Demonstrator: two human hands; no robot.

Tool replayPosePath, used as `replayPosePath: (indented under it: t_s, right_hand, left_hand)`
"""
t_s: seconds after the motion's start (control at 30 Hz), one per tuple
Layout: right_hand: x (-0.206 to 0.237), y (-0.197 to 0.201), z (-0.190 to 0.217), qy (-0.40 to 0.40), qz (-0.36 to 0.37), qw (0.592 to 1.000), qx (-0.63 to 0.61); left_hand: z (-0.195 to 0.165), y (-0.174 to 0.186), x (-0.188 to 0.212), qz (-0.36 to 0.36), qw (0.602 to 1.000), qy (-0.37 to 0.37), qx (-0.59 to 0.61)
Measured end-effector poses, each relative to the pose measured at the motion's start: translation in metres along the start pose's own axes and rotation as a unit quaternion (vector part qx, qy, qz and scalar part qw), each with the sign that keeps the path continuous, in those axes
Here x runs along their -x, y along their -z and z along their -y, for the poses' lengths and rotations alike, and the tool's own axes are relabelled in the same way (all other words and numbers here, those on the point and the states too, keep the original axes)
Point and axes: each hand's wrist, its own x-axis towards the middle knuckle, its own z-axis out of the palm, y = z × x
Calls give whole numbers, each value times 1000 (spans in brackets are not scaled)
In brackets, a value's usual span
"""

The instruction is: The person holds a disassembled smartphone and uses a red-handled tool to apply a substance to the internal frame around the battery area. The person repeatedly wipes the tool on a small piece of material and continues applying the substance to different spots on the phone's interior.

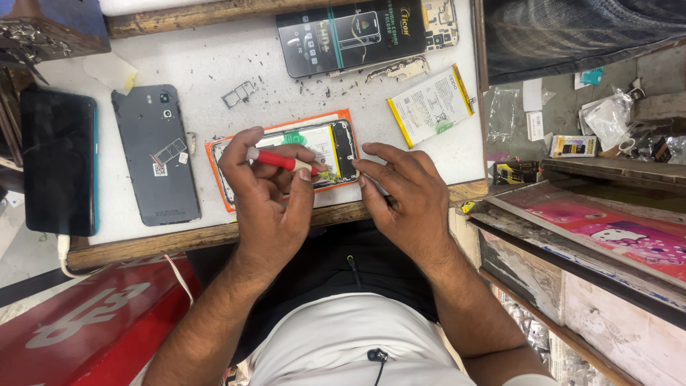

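An opened phone (325, 146) with its back removed lies in an orange case on the white worktop (214, 64). My left hand (268, 193) holds a red-handled screwdriver (282, 160), its tip down on the phone's inner parts. My right hand (404, 196) rests on the phone's right end, fingertips pressing its edge. A loose yellow-edged battery (431, 106) lies to the upper right of the phone.
A grey phone back cover (156, 154) and a dark phone (58, 161) on a white cable lie at left. A black retail box (350, 34), a circuit board (439, 21), a SIM tray (238, 93) and small debris lie behind. Cluttered shelves stand at right.
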Motion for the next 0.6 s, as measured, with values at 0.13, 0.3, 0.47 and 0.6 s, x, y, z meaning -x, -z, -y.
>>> replayPosePath:
  t_s: [0.13,0.3,0.47,0.6]
  right_hand:
    - [1,-1,-1,-2,2,1000,2]
    - [0,-2,-1,5,-4,1000,2]
    - [0,0,1,2,-6,1000,0]
    - [-1,1,2,1,-9,1000,-4]
  left_hand:
    - [1,0,-1,3,1000,-7,-7]
    - [0,-1,-2,5,1000,-9,-8]
    - [0,-2,-2,8,1000,-9,-9]
    - [0,-3,-2,9,1000,-9,-25]
